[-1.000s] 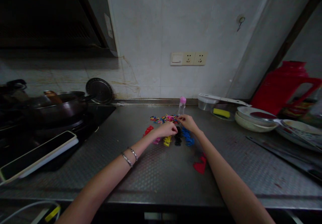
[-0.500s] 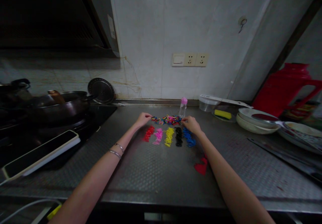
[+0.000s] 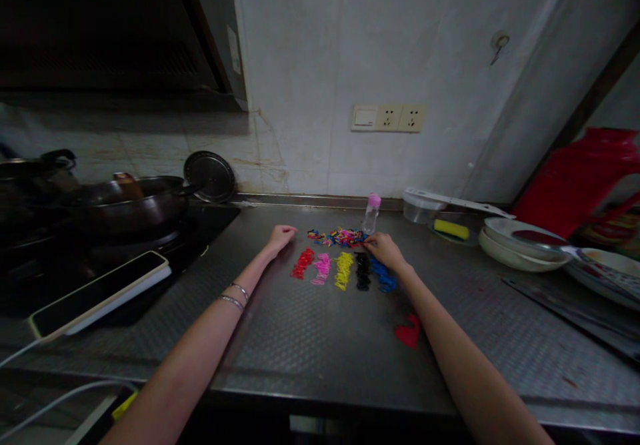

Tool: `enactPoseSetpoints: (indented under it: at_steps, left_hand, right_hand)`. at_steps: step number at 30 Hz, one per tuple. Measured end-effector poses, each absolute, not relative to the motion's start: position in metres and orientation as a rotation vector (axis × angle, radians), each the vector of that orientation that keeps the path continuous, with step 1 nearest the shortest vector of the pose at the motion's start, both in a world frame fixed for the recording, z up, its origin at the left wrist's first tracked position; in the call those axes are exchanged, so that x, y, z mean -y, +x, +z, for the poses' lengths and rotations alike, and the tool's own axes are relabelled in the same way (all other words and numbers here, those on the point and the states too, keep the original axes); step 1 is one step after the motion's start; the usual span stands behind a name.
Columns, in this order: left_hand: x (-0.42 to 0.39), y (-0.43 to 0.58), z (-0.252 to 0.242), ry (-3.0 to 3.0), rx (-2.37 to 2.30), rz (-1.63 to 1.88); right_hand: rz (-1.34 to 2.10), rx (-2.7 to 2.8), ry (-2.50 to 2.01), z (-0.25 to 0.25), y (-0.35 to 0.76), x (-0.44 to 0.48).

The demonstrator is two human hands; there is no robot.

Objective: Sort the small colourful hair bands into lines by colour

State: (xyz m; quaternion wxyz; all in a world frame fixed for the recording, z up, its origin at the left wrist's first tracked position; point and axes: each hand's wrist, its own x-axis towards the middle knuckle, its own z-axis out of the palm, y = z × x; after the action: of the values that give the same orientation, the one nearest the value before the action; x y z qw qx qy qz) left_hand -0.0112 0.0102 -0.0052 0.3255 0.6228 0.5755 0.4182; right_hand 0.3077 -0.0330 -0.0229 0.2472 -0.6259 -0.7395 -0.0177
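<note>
A strip of mixed-colour rubber bands [image 3: 344, 235] lies across the metal counter. Below it, sorted bands form separate piles: red [image 3: 303, 264], pink [image 3: 322, 269], yellow [image 3: 343, 270], black [image 3: 363, 271] and blue [image 3: 384, 275]. My left hand [image 3: 282, 238] is just left of the strip, apart from it, its fingers pinched together; anything between them is too small to make out. At the strip's right end, above the blue pile, my right hand [image 3: 385, 251] pinches what looks like a reddish rubber band. A clear bottle with a pink cap [image 3: 372, 213] stands just behind it.
A red heart-shaped piece [image 3: 409, 331] lies near my right forearm. To the left are a phone-like device [image 3: 100, 291] and a pan [image 3: 130, 211] on the stove. A yellow roll [image 3: 451, 229], stacked bowls [image 3: 520, 251] and a red jug [image 3: 575, 185] occupy the right side.
My left hand has drawn away from the left end of the mixed strip, leaving a gap. My right hand stays at the right end. The whole view has shifted slightly.
</note>
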Motion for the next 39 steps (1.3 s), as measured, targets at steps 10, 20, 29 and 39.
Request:
enactPoseSetpoints:
  at_steps: [10,20,29,39]
  left_hand:
    - [-0.015,-0.013,-0.017,1.738,-1.492,1.139]
    - [-0.017,-0.013,-0.021,1.777,-1.515,1.16]
    - [-0.015,-0.013,-0.017,1.754,-1.515,1.166]
    - [-0.01,-0.013,-0.014,1.73,-1.505,1.178]
  right_hand:
    - [0.088,1.823,-1.634,-0.024,0.31,0.029]
    - [0.296,1.748,-1.521,-0.008,0.307,0.027]
    - [0.354,2.147,-1.551,0.02,0.297,0.048]
    - [0.464,2.242,-1.548,0.026,0.284,0.074]
